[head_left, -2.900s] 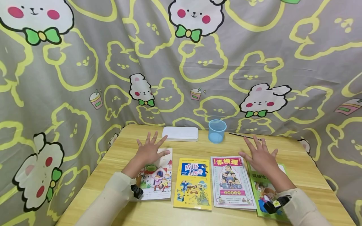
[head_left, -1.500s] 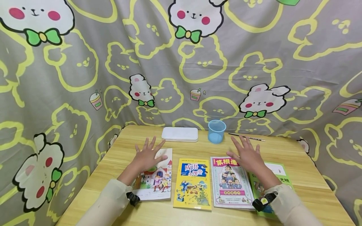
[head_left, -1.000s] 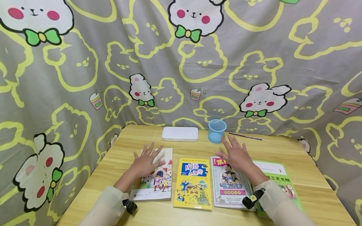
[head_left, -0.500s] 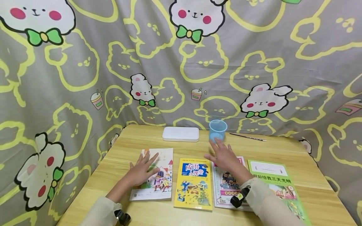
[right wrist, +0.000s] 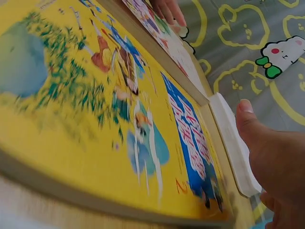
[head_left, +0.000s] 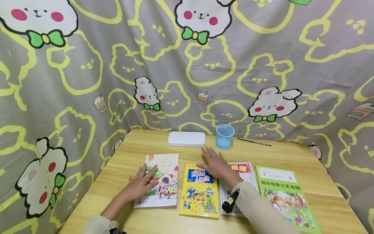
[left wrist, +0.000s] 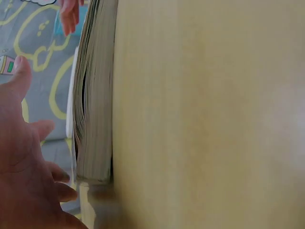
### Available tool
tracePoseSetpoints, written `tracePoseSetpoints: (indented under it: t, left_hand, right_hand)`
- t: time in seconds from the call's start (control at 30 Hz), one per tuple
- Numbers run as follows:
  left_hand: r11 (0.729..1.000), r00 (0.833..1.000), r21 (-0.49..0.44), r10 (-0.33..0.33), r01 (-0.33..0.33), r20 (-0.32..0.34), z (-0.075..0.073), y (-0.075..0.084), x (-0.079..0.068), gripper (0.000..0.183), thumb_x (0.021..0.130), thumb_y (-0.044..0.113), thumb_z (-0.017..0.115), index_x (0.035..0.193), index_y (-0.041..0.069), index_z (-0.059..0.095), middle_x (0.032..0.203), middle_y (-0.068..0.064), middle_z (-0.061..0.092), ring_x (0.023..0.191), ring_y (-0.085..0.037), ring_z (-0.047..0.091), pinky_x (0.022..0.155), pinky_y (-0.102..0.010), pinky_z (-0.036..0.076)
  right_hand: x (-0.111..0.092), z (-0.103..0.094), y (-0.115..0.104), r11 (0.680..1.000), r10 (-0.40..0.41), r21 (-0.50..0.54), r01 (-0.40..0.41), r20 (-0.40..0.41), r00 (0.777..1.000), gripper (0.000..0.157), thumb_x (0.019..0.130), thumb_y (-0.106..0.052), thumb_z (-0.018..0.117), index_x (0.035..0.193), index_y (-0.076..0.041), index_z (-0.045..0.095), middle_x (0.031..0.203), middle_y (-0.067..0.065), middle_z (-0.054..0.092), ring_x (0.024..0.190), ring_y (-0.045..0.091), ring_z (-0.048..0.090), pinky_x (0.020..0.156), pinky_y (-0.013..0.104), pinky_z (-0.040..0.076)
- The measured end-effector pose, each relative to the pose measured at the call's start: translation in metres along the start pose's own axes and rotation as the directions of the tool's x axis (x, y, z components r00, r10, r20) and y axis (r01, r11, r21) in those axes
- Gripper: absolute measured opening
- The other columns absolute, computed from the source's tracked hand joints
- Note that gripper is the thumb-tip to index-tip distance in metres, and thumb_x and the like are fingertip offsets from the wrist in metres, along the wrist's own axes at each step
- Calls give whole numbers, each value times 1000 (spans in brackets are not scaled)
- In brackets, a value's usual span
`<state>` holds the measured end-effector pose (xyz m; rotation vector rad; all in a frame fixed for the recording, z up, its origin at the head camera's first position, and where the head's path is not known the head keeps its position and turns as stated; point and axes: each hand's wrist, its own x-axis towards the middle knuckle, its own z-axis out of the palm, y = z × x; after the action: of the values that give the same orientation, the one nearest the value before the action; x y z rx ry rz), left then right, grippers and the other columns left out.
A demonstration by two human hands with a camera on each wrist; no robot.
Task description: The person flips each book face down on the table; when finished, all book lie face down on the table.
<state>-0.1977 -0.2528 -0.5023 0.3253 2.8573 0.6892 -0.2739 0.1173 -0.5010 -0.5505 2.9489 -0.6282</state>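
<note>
My left hand (head_left: 135, 187) spreads its fingers over the left edge of a white picture-covered book (head_left: 166, 185). In the left wrist view the fingers stand beside the book's page edges (left wrist: 97, 105). My right hand (head_left: 217, 167), fingers straight and holding nothing, hovers over the top right corner of a yellow book (head_left: 198, 198). The right wrist view has the thumb (right wrist: 252, 129) raised above that yellow cover. A pink-bordered book (head_left: 246, 169) is partly hidden under the right hand and sleeve. Farther right lies a green book (head_left: 284, 195), fully uncovered.
At the back of the wooden table (head_left: 117, 172) lie a white flat case (head_left: 186, 138), a blue see-through cup (head_left: 224, 136) and a thin dark pencil (head_left: 255, 142). A grey patterned curtain (head_left: 175, 65) hangs behind and along the sides.
My right hand has swept left from above the green book, across the pink-bordered one, to the yellow one. My left hand has drawn back toward me and lower. The books have stayed put.
</note>
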Motion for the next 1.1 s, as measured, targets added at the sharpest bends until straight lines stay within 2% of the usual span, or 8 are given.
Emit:
tracePoseSetpoints:
  t: [0.17,0.33,0.53,0.7,0.83,1.1]
  left_hand:
    - [999,999,-36,-38,39,27,1,-7,-7,77,102,60,51,166,28,21,169,-28,-5,154,-51,-4,106,-87,-6]
    - [998,999,-52,-37,39,35,1,-11,-14,82,101,59,54,167,25,18,169,-29,-3,154,-51,-3,106,-86,-6]
    - [996,999,-88,-31,35,43,0,-16,-23,92,99,59,59,167,16,13,169,-29,0,155,-49,-2,108,-84,-8]
    - [994,998,-104,-28,33,49,1,-21,-31,108,94,61,65,164,1,8,169,-29,4,154,-50,0,111,-82,-7]
    - [993,998,-113,-37,43,52,3,-25,-36,120,89,58,73,161,-9,6,168,-31,6,154,-50,2,113,-79,-5]
    - [989,997,-145,-27,38,73,2,-28,-41,141,70,55,90,159,-12,4,167,-33,7,154,-49,4,116,-77,-2]
  right_hand:
    - [11,8,-10,999,-22,30,22,10,1000,87,100,-65,52,166,-15,23,171,13,23,158,33,18,127,59,12]
    - [20,16,-20,996,-47,73,44,37,998,86,100,-63,52,165,-15,25,170,13,24,157,34,19,127,57,13]
    - [31,26,-30,989,-64,138,56,53,997,82,101,-59,54,164,-13,28,169,13,27,157,34,20,128,55,14]
    - [40,32,-37,987,-70,153,57,78,995,82,102,-60,53,165,-14,27,170,12,26,158,33,18,128,53,12]
    - [48,35,-43,981,-83,181,66,86,993,83,101,-60,54,164,-14,28,169,11,27,158,32,16,129,52,12]
    - [62,40,-52,966,-115,244,83,120,986,84,100,-56,60,164,-13,28,168,11,29,159,32,14,129,52,9]
